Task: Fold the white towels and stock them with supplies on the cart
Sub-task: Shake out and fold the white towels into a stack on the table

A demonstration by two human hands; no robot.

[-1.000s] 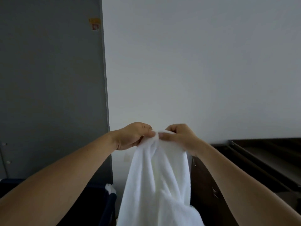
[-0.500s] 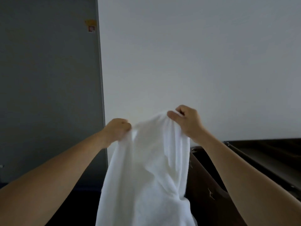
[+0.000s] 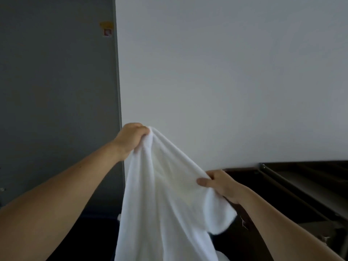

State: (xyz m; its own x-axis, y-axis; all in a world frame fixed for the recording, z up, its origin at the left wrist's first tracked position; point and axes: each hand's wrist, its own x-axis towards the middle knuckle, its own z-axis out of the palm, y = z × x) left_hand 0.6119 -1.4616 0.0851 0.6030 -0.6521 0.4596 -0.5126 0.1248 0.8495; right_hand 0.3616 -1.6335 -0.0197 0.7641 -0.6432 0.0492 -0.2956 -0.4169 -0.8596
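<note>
Towel (image 3: 165, 194) hangs in mid-air, near the wall. What changed?

Both hands pinched its top edge together a second ago. Now the left hand (image 3: 131, 140) grips a bunched end high, and the right hand (image 3: 220, 183) pinches the edge lower right, probably spreading it to fold.

Containers?

Cart (image 3: 282, 178) on the right, contents unclear. Dark bin (image 3: 94, 234) low left, mostly hidden.

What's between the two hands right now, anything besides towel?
Only the white towel: in the head view its top edge slopes from the left hand down to the right hand, both gripping it.
</note>
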